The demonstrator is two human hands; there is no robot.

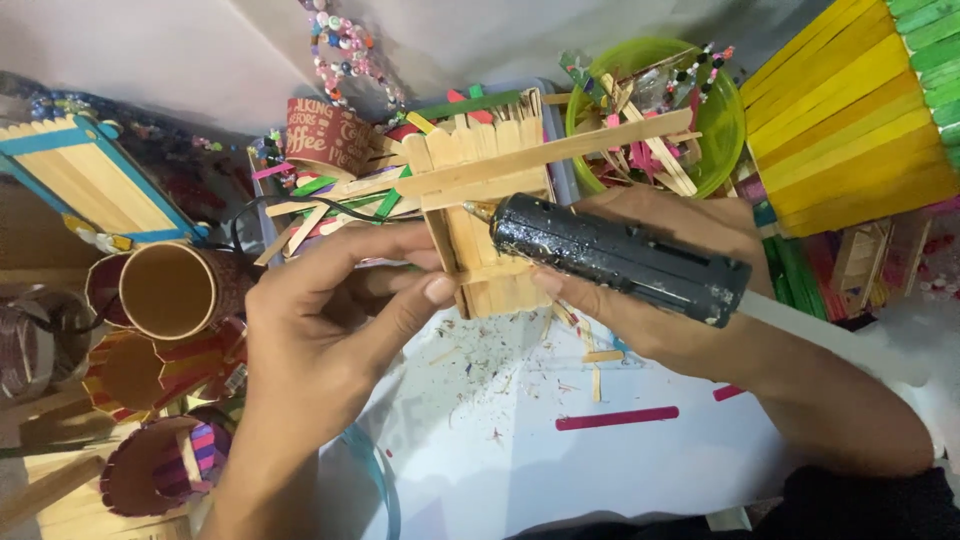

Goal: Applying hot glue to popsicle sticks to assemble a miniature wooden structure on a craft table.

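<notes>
Glue gun (620,257), black and speckled with dried glue, is gripped in the right hand (680,300), fingers wrapped around the body and its brass tip pressed against the stick panel (487,215) just ahead of the knuckles. That panel is a little fence-like thing made of plain wooden craft sticks, with one long stick running crosswise over the top. The left hand (325,315) pinches its lower left edge, thumb on the front, fingers half curled behind, so it's closed on the panel but not in a tight fist.

Past the left fingers there's a red paper cup (328,135) with white lettering, lying beside loose coloured sticks. Out beyond the left wrist is a bunch of cardboard tubes (168,290), brown inside, some wrapped in patterned stripes. Further out on that side sits a flat stick tray with blue edging (90,180).

Beyond the right hand, a green bowl (725,125) is stuffed with sticks and beads, and next to it a big yellow and green stick piece (860,110). Under the right forearm, a pink stick (617,418) lies on the white sheet (520,460) among bits of debris.
</notes>
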